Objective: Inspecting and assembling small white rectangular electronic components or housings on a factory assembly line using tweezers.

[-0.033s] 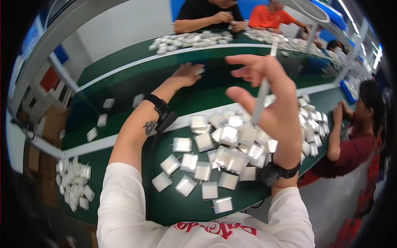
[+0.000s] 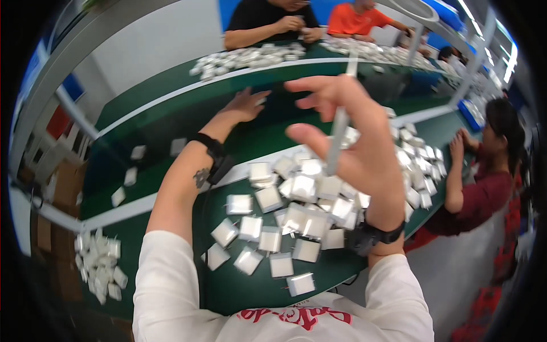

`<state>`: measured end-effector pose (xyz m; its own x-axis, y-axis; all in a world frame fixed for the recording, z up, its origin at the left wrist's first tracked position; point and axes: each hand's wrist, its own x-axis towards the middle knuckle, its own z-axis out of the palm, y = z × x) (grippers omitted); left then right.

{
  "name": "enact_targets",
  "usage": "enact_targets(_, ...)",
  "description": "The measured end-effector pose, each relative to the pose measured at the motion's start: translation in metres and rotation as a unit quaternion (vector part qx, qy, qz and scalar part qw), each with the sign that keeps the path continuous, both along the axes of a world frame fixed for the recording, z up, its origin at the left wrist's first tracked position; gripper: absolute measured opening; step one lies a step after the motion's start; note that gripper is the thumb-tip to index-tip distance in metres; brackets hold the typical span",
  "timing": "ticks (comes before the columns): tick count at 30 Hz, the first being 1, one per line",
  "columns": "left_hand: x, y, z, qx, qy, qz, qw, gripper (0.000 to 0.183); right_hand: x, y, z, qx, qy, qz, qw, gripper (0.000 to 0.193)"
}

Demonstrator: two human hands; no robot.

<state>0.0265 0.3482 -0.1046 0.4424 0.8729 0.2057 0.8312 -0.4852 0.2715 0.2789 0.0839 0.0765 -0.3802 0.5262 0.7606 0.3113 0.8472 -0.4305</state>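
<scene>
My left hand (image 2: 242, 108) reaches out over the dark green belt beyond the white rail, fingers partly spread and somewhat blurred. A small white battery cell (image 2: 261, 101) shows at its fingertips; the thumb side is hidden. Raised nearer me, above the heap, my right hand (image 2: 364, 131) has its thumb and index finger wide apart. A long, thin, pale tool (image 2: 341, 128) lies across that palm, held by the hand and pointing up and away. Below it, flat white-and-silver battery cells (image 2: 270, 239) with thin leads lie heaped and scattered on the green table.
A smaller pile of cells (image 2: 99, 259) sits at the left. Some loose cells (image 2: 138, 152) lie on the belt (image 2: 165, 117), bordered by the white rail (image 2: 137, 204). Co-workers (image 2: 273, 25) sit across behind more cells; another person (image 2: 484, 157) works at right beside a blue tray (image 2: 472, 115).
The view has swung slightly, so the surroundings sit a little further left. Both hands keep nearly the same pose, the right still with the pale tool.
</scene>
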Motion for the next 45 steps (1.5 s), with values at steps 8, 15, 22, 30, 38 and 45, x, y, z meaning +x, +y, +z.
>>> enact_targets(8, 0.077, -0.036, -0.009, 0.05, -0.089, -0.093, 0.99, 0.055, 0.011, 0.001, -0.005, 0.065, 0.007, -0.016, 0.998, 0.032)
enact_targets(15, 0.0, -0.114, 0.073, -0.125, -0.345, -0.008, 0.93, 0.05, 0.002, -0.004, -0.013, 0.076, -0.011, -0.015, 0.997, 0.032)
enact_targets(22, 0.006, -0.279, 0.123, -0.081, -0.601, -0.069, 0.792, 0.064, -0.026, -0.005, -0.023, 0.083, -0.057, -0.007, 0.995, 0.046)
enact_targets(30, -0.002, -0.332, 0.133, -0.06, -0.569, -0.1, 0.814, 0.065, -0.049, -0.011, -0.034, 0.09, -0.019, 0.103, 0.99, 0.043)
enact_targets(38, -0.022, -0.328, 0.138, 0.046, -0.414, -0.121, 0.901, 0.077, -0.049, -0.003, -0.039, 0.062, -0.004, 0.169, 0.984, 0.044)
enact_targets(45, -0.026, -0.321, 0.134, -0.032, -0.465, -0.079, 0.881, 0.057, -0.051, -0.008, -0.035, 0.052, -0.05, 0.181, 0.981, 0.051)
